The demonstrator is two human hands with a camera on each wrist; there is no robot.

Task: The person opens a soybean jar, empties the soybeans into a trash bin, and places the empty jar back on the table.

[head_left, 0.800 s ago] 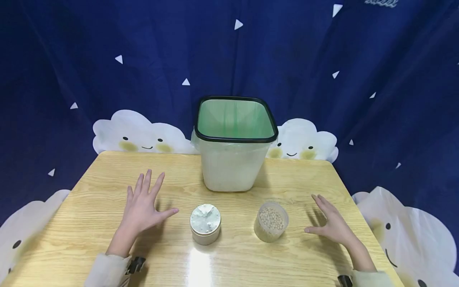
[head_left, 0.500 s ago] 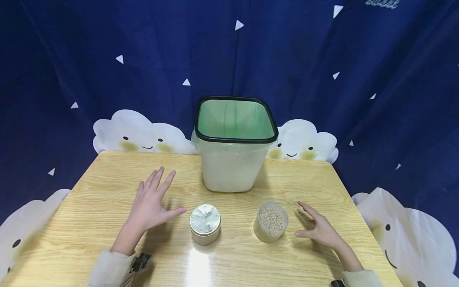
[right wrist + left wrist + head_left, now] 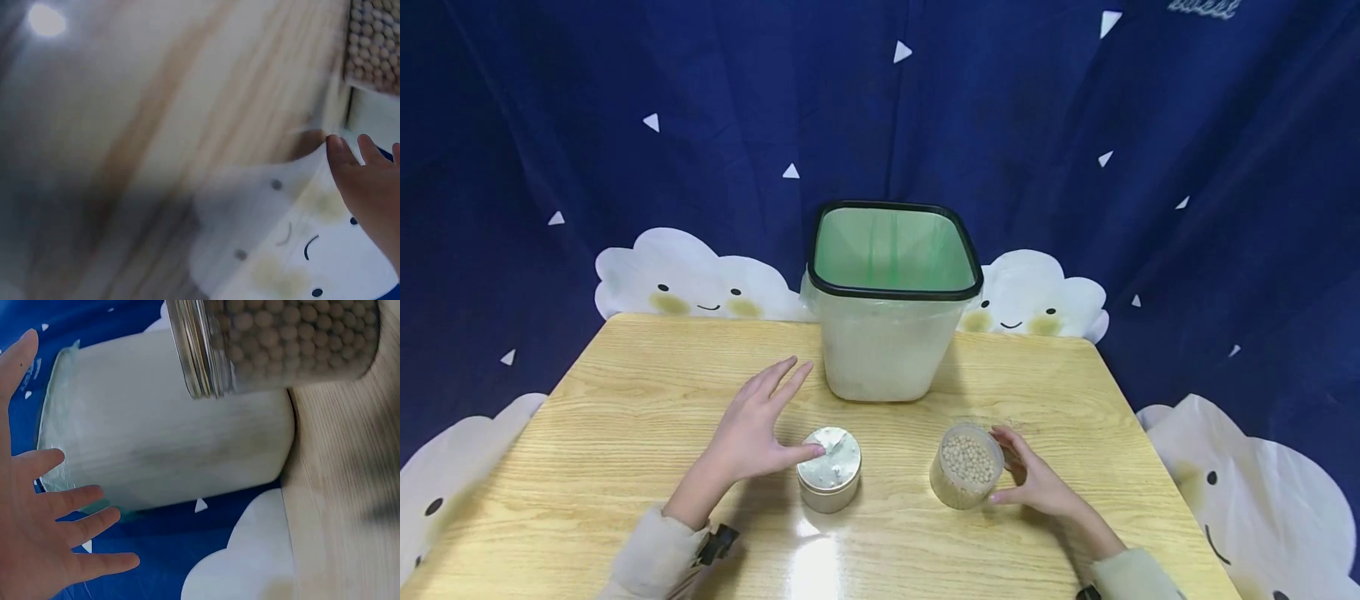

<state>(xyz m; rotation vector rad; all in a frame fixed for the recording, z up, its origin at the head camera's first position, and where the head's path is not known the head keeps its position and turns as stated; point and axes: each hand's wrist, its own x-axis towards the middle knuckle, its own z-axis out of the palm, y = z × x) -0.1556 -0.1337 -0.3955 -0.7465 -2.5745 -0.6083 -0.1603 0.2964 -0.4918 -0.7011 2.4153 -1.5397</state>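
Observation:
A small jar with a crinkled silvery top (image 3: 842, 471) stands upright near the middle of the table in the head view. My left hand (image 3: 748, 442) reaches in from its left, fingers spread, with the thumb overlapping the silvery top. In the left wrist view, a clear jar (image 3: 294, 337) full of round beads with a metallic screw band appears beyond the spread left hand (image 3: 37, 525). To the right stands a clear jar (image 3: 951, 487), beads visible through its top. Beside its right wall, my right hand (image 3: 1041, 483) has thumb and fingers parted around that side, holding nothing.
A pale bin (image 3: 880, 350) with a black rim and green interior stands behind both jars. A thin transparent round piece (image 3: 1011, 423) lies behind the bead jar. The wooden table (image 3: 700, 358) ends at a blue curtain (image 3: 715, 108) with white clouds.
My left hand has moved right, from beside the silvery-topped jar to where its thumb overlaps the top. My right hand has moved left to the bead jar's side. Both jars have stayed put.

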